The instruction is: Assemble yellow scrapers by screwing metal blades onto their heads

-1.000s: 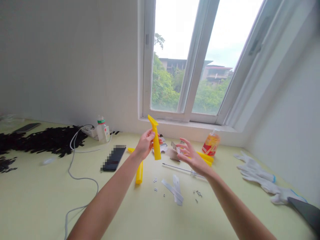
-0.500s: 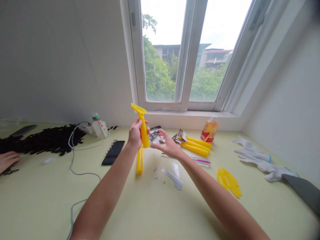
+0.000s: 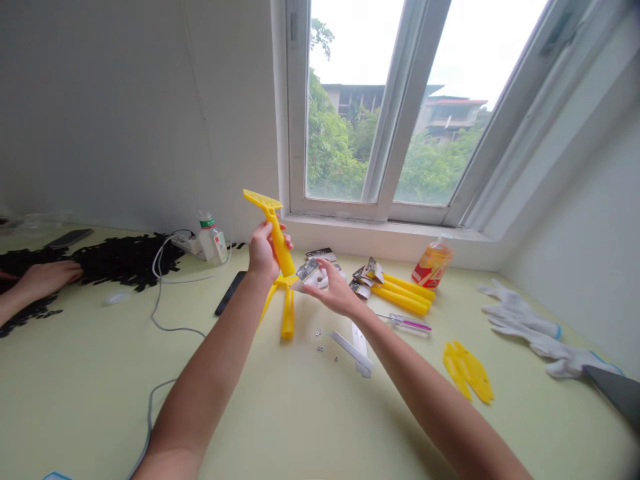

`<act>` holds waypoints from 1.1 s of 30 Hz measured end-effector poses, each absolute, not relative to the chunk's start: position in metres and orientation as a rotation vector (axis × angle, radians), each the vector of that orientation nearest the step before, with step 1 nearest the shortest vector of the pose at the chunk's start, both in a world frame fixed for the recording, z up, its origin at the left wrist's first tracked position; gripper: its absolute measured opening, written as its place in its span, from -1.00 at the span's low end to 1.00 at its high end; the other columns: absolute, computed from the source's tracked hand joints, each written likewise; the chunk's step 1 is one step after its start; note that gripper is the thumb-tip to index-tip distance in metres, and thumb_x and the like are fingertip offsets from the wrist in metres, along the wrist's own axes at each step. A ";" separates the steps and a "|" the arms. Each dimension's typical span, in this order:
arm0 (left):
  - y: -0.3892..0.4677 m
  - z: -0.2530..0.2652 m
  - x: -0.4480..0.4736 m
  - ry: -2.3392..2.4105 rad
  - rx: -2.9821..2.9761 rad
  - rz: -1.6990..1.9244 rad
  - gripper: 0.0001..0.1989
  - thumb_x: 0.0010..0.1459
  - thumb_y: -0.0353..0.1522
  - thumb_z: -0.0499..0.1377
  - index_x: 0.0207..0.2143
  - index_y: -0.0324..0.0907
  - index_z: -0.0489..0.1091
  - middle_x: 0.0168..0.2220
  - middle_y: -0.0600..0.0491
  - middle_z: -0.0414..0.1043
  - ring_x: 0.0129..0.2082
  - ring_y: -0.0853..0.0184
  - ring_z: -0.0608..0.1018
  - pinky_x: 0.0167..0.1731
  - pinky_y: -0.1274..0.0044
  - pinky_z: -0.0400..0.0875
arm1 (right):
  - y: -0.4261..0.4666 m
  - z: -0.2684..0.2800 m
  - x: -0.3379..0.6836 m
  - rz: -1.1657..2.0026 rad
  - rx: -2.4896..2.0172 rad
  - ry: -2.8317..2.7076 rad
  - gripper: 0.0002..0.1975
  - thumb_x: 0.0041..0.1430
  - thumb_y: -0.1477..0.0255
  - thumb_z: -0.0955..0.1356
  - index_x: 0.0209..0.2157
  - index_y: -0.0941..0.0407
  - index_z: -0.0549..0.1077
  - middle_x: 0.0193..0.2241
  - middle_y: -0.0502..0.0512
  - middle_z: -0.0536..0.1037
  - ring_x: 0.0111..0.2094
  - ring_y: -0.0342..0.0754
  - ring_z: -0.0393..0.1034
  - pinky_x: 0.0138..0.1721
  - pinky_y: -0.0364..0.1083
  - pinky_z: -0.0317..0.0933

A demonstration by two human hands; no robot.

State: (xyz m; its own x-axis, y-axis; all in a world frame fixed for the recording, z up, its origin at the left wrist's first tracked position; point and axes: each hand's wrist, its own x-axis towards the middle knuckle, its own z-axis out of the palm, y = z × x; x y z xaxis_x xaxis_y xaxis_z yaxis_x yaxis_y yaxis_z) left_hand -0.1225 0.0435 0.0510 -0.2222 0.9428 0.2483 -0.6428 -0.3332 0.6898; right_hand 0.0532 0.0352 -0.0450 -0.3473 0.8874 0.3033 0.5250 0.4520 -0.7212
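My left hand (image 3: 267, 252) is wrapped round the handle of a yellow plastic scraper (image 3: 283, 250), held tilted with its flat head up. Beside the lower end of that handle, my right hand (image 3: 333, 287) has thumb and fingers apart in a C shape. Dark printed cards (image 3: 308, 269) show at its fingertips; contact with them cannot be made out. Under the held scraper, another yellow scraper (image 3: 287, 320) rests on the table. In front of my hands are pale flat strips (image 3: 353, 353) and several small nuts (image 3: 319, 332).
To the right are yellow handles with cards (image 3: 400, 297), a screwdriver (image 3: 407, 325), yellow plates (image 3: 467, 370), white gloves (image 3: 525, 320) and an orange bottle (image 3: 433, 263). Leftward are a phone (image 3: 230, 293), a cable (image 3: 173, 328), a white-labelled bottle (image 3: 213, 241), black pieces (image 3: 127, 257) and another person's hand (image 3: 53, 273).
The view has turned, shifting the scene rightward. My left hand has raised the scraper slightly and moved it left, uncovering the scraper below. The other person's hand has moved onto the black pieces.
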 end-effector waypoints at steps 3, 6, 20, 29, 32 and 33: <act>0.042 0.044 -0.110 0.549 0.817 1.722 -0.84 0.06 -0.37 0.10 -0.27 -0.19 0.34 -0.48 0.12 0.33 -0.66 0.46 0.40 -0.59 0.56 0.29 | 0.037 -0.035 0.044 0.788 -1.143 -2.193 -0.13 0.12 0.03 0.36 0.33 0.06 -0.04 0.35 0.27 0.01 0.31 0.13 0.00 0.26 0.13 -0.01; 0.041 0.041 -0.104 0.557 0.866 1.690 -0.85 0.06 -0.37 0.11 -0.28 -0.20 0.35 -0.47 0.11 0.34 -0.65 0.46 0.41 -0.59 0.56 0.30 | 0.026 -0.029 0.064 0.726 -1.182 -2.330 -0.33 0.18 0.15 0.34 0.25 0.07 0.15 0.26 0.25 0.22 0.20 0.09 0.20 0.19 0.09 0.10; 0.040 0.032 -0.091 0.633 0.929 1.543 -0.83 0.07 -0.38 0.08 -0.25 -0.21 0.34 -0.45 0.09 0.33 -0.67 0.43 0.39 -0.66 0.54 0.27 | -0.050 -0.042 0.130 0.570 -1.662 -2.556 -0.89 0.07 0.41 0.35 -0.30 0.05 0.41 -0.31 0.02 0.56 -0.28 -0.03 0.39 -0.35 -0.13 0.14; 0.038 0.030 -0.091 0.655 0.965 1.491 -0.84 0.09 -0.39 0.07 -0.25 -0.22 0.34 -0.44 0.07 0.32 -0.67 0.43 0.39 -0.67 0.55 0.28 | -0.038 -0.044 0.156 0.619 -1.830 -2.578 -0.78 -0.04 0.28 0.42 -0.33 0.05 0.44 -0.34 0.06 0.55 -0.33 0.02 0.41 -0.49 -0.14 0.06; 0.038 0.028 -0.091 0.647 0.964 1.487 -0.84 0.08 -0.39 0.08 -0.26 -0.21 0.35 -0.44 0.06 0.32 -0.66 0.43 0.40 -0.66 0.55 0.28 | -0.038 -0.038 0.160 0.584 -1.817 -2.584 -0.84 0.01 0.30 0.41 -0.37 0.06 0.44 -0.37 0.07 0.55 -0.34 0.03 0.41 -0.47 -0.12 0.06; 0.038 0.028 -0.091 0.648 0.966 1.487 -0.84 0.08 -0.39 0.08 -0.26 -0.21 0.35 -0.44 0.06 0.32 -0.66 0.43 0.40 -0.66 0.55 0.28 | -0.038 -0.037 0.160 0.575 -1.803 -2.588 -0.86 0.02 0.31 0.40 -0.38 0.06 0.43 -0.37 0.07 0.55 -0.33 0.02 0.40 -0.46 -0.12 0.07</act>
